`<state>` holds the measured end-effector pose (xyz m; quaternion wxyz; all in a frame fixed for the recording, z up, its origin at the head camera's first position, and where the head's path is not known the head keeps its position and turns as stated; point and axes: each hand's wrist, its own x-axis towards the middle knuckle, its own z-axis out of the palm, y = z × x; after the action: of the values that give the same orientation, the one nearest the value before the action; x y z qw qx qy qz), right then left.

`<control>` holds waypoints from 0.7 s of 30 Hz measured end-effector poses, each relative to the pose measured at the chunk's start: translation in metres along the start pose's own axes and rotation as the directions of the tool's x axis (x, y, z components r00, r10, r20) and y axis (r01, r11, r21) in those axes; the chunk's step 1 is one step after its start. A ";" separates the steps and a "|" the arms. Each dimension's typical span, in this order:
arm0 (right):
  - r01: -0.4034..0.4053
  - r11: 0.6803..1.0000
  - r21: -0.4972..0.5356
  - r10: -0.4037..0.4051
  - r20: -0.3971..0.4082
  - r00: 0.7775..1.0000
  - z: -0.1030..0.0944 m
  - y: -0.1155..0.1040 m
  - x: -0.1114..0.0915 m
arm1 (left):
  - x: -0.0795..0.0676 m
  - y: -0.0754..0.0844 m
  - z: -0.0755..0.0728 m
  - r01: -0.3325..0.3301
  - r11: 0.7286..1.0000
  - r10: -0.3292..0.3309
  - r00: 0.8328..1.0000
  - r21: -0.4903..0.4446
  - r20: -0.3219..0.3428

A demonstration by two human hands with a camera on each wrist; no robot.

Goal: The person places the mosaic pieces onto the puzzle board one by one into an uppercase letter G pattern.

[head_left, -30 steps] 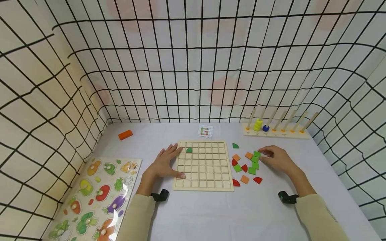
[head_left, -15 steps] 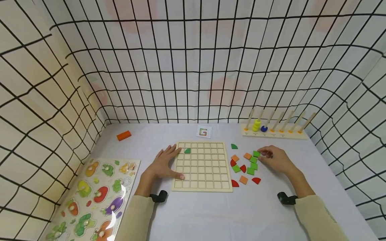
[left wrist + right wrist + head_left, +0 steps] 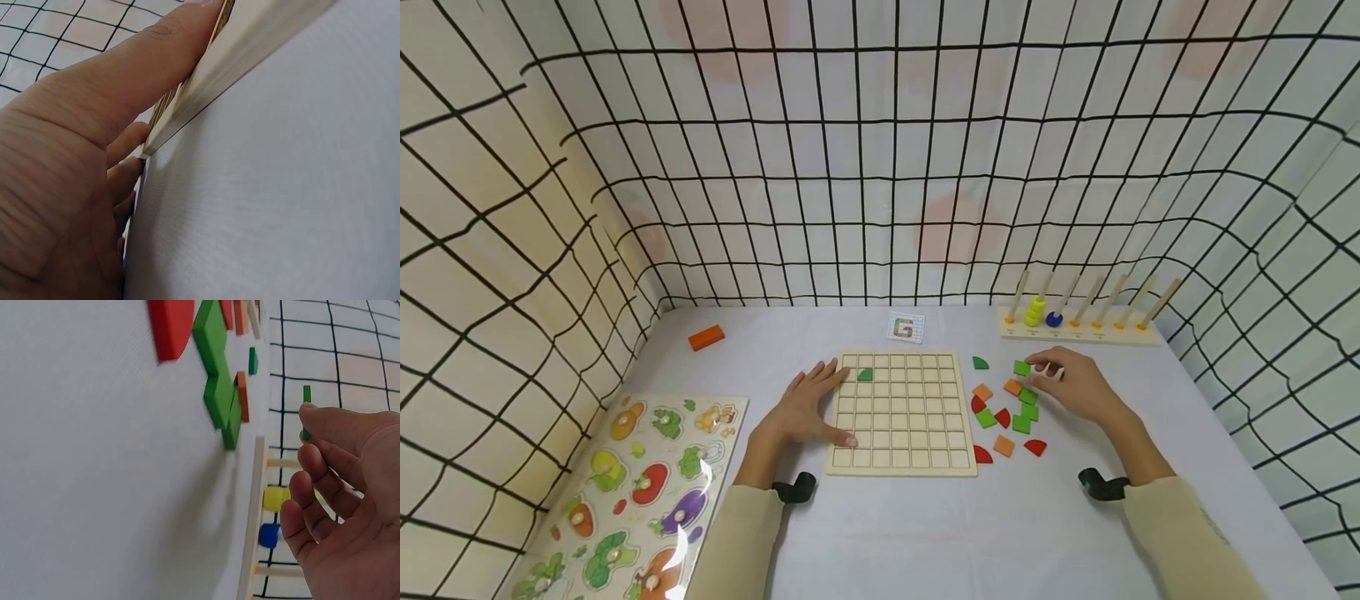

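My right hand (image 3: 1077, 385) pinches a green square tile (image 3: 1022, 367) between thumb and forefinger. The right wrist view shows this tile (image 3: 306, 394) on edge, raised off the table, the other fingers loosely bent. Below it lie loose pieces: several green squares (image 3: 1022, 424), orange squares (image 3: 1003, 446) and red quarter-circles (image 3: 1035, 447). My left hand (image 3: 805, 410), fingers spread, rests along the left edge of a wooden grid board (image 3: 904, 414), its thumb (image 3: 144, 69) over the rim. One green quarter-circle (image 3: 866, 375) sits in an upper-left cell of the board.
Behind the board lies a small pattern card (image 3: 906, 327). A peg rack (image 3: 1078, 329) with yellow and blue beads stands at the back right. An orange block (image 3: 706, 337) is at the back left, a vegetable puzzle board (image 3: 647, 450) at the left. Black wire mesh (image 3: 820, 225) surrounds the table.
My right hand has lifted the green square tile from the far end of the pile and carried it slightly left and back. My left hand stays on the board's edge.
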<state>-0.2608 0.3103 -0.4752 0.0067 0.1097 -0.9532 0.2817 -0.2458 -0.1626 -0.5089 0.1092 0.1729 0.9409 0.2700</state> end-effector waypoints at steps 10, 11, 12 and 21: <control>0.043 0.997 0.056 -0.045 0.029 0.999 0.020 -0.039 0.015 | -0.001 0.001 0.000 0.002 1.000 -0.002 1.000 0.004 -0.003; 0.048 0.997 0.065 -0.050 0.034 0.998 0.024 -0.043 0.017 | -0.001 0.000 0.000 -0.001 1.000 0.001 1.000 0.003 -0.003; 0.056 0.996 0.075 -0.059 0.040 0.997 0.028 -0.047 0.019 | -0.001 0.000 0.000 -0.005 1.000 0.005 1.000 0.005 -0.002; 0.112 0.973 0.202 -0.134 0.100 0.986 0.064 -0.084 0.036 | -0.002 -0.001 -0.002 -0.031 1.000 0.031 0.999 0.003 0.011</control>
<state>-0.2747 0.1993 -0.4815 -0.0407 0.1846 -0.9110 0.3664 -0.2451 -0.1649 -0.5077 0.1097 0.1890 0.9379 0.2694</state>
